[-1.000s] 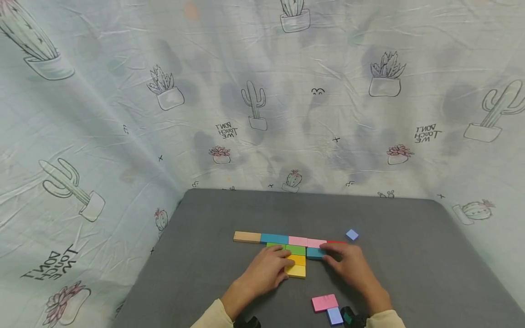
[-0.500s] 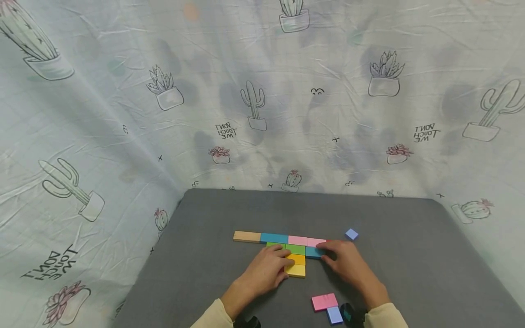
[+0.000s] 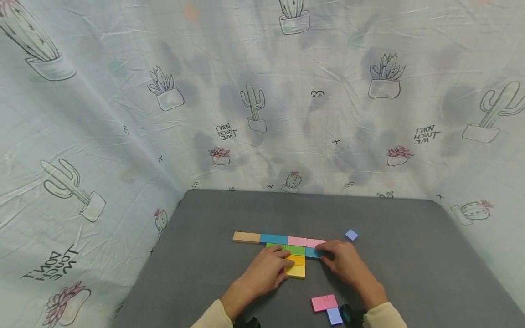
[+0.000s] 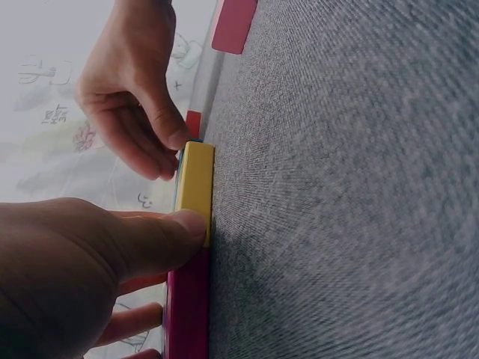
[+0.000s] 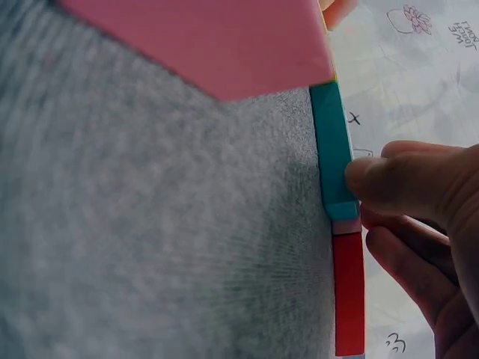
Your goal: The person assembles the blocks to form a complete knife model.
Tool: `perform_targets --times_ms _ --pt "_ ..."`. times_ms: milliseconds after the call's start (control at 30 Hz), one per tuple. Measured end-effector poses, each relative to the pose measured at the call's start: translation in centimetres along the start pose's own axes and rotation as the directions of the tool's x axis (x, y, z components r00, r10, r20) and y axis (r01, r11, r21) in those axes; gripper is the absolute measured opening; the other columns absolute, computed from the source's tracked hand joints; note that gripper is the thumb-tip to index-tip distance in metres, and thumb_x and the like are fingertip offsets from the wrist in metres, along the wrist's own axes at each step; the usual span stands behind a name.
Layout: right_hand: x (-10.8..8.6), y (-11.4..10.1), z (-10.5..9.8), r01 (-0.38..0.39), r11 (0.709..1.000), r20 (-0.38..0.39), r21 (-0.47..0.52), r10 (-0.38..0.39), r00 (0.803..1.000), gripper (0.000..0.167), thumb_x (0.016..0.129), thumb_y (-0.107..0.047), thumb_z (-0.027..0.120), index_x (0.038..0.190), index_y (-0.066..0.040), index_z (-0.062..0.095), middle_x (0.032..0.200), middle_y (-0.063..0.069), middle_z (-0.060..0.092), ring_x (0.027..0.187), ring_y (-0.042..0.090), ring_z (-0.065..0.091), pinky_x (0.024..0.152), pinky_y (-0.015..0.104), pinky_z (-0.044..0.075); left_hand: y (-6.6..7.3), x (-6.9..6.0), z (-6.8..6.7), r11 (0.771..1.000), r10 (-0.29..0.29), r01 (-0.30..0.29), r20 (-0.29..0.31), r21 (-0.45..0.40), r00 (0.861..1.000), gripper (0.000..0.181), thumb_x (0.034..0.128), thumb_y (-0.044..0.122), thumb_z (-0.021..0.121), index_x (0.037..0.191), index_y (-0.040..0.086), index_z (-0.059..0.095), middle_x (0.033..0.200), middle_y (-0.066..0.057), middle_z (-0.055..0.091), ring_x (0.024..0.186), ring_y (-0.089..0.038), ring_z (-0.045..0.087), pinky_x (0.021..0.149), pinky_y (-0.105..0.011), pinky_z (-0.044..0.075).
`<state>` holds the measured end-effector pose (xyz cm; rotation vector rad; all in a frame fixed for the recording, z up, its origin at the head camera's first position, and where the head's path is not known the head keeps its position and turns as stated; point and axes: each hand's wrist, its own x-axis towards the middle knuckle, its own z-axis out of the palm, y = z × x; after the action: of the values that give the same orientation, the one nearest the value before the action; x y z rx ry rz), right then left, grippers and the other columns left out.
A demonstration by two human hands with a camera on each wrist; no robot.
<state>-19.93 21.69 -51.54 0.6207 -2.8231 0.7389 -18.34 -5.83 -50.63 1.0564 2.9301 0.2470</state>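
Note:
In the head view, flat coloured blocks lie joined on the grey table. The far row has a tan block point(image 3: 246, 237), a blue block point(image 3: 274, 239) and pink blocks point(image 3: 297, 242); a red block point(image 5: 349, 292) shows at its end in the right wrist view. Green point(image 3: 295, 250) and yellow blocks point(image 3: 296, 272) sit nearer. My left hand point(image 3: 264, 269) rests over them, thumb touching the near side of a yellow block beside a magenta block point(image 4: 187, 307). With thumb and fingers, my right hand point(image 3: 346, 262) pinches a teal-blue block point(image 5: 333, 142) against the green one's right end.
A loose pink block point(image 3: 324, 303) and a periwinkle block point(image 3: 334, 316) lie near the right wrist. Another small periwinkle block point(image 3: 351, 235) lies beyond the right hand. A cactus-print cloth point(image 3: 262, 114) hangs behind the grey table point(image 3: 205, 214).
My right hand has slid the teal-blue block slightly left, closing the small gap to the green block, then stayed nearly still. The left hand has not visibly moved.

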Motion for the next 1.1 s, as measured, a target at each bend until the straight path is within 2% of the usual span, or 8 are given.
perform_targets --times_ms 133,267,400,533,667,767,867,1100 --pt "-0.5 0.2 -0.2 -0.019 0.999 -0.055 0.050 0.022 0.998 0.033 0.087 -0.004 0.092 0.118 -0.013 0.085 0.114 0.001 0.084 0.106 0.024 0.080 0.095 0.049 0.066 0.0 0.0 0.1 1.000 0.005 -0.005 -0.008 0.005 1.000 0.030 0.1005 0.030 0.083 0.131 0.031 0.082 0.145 0.007 0.072 0.142 -0.023 0.062 0.120 -0.048 0.052" --pt "-1.7 0.2 -1.1 -0.096 0.989 -0.088 0.114 0.106 0.990 0.033 0.088 -0.007 0.092 0.119 -0.013 0.085 0.114 -0.001 0.084 0.104 0.022 0.080 0.093 0.051 0.066 -0.2 0.0 0.4 1.000 0.016 -0.015 -0.022 0.005 1.000 0.029 0.1009 0.028 0.082 0.130 0.030 0.082 0.145 0.006 0.072 0.142 -0.023 0.063 0.120 -0.049 0.052" --pt "-3.5 -0.1 -2.2 -0.211 0.960 -0.004 0.184 0.215 0.976 0.032 0.088 -0.011 0.092 0.119 -0.017 0.086 0.114 -0.003 0.084 0.106 0.020 0.078 0.094 0.048 0.067 -0.2 0.0 0.5 1.000 0.027 -0.027 -0.029 0.003 0.999 0.028 0.1012 0.027 0.082 0.129 0.029 0.082 0.144 0.006 0.073 0.141 -0.023 0.063 0.119 -0.049 0.053" --pt "-5.5 -0.4 -2.5 -0.308 0.906 0.099 0.289 0.292 0.951 0.035 0.087 -0.014 0.093 0.121 -0.019 0.085 0.116 -0.005 0.083 0.109 0.017 0.078 0.095 0.042 0.066 -0.3 0.0 0.5 1.000 0.028 -0.028 -0.029 0.004 0.999 0.028 0.1009 0.026 0.082 0.129 0.029 0.082 0.144 0.006 0.073 0.141 -0.024 0.063 0.119 -0.049 0.053" --pt "-7.6 -0.5 -2.2 -0.346 0.844 0.195 0.410 0.290 0.937 0.038 0.088 -0.020 0.094 0.124 -0.015 0.082 0.120 -0.001 0.083 0.110 0.016 0.078 0.096 0.040 0.066 -0.2 -0.1 0.4 1.000 0.020 -0.020 -0.023 0.005 1.000 0.029 0.1015 0.027 0.081 0.130 0.029 0.082 0.145 0.006 0.072 0.142 -0.024 0.063 0.120 -0.049 0.053" --pt "-8.8 -0.5 -1.6 -0.366 0.806 0.260 0.465 0.271 0.927 0.042 0.089 -0.030 0.093 0.126 -0.013 0.082 0.123 0.002 0.082 0.109 0.015 0.078 0.095 0.038 0.067 -0.1 -0.2 0.4 1.000 0.025 -0.025 -0.023 0.005 0.999 0.029 0.1012 0.027 0.081 0.130 0.029 0.081 0.145 0.006 0.072 0.142 -0.024 0.063 0.120 -0.049 0.052" --pt "-9.6 -0.5 -0.9 -0.367 0.799 0.289 0.477 0.251 0.924 0.042 0.091 -0.032 0.092 0.126 -0.012 0.082 0.123 0.004 0.082 0.106 0.010 0.077 0.093 0.033 0.067 0.0 -0.3 0.5 1.000 0.031 -0.031 -0.029 0.004 0.999 0.030 0.1004 0.026 0.082 0.130 0.029 0.081 0.144 0.006 0.072 0.142 -0.024 0.063 0.119 -0.050 0.053" --pt "-10.2 -0.3 -0.1 -0.361 0.795 0.282 0.487 0.248 0.927 0.030 0.093 -0.024 0.088 0.122 -0.014 0.083 0.117 0.001 0.083 0.098 0.002 0.074 0.088 0.023 0.065 0.2 -0.3 0.9 0.999 0.032 -0.032 -0.037 0.003 0.999 0.030 0.1003 0.026 0.082 0.130 0.028 0.082 0.144 0.006 0.073 0.142 -0.025 0.063 0.119 -0.050 0.053"
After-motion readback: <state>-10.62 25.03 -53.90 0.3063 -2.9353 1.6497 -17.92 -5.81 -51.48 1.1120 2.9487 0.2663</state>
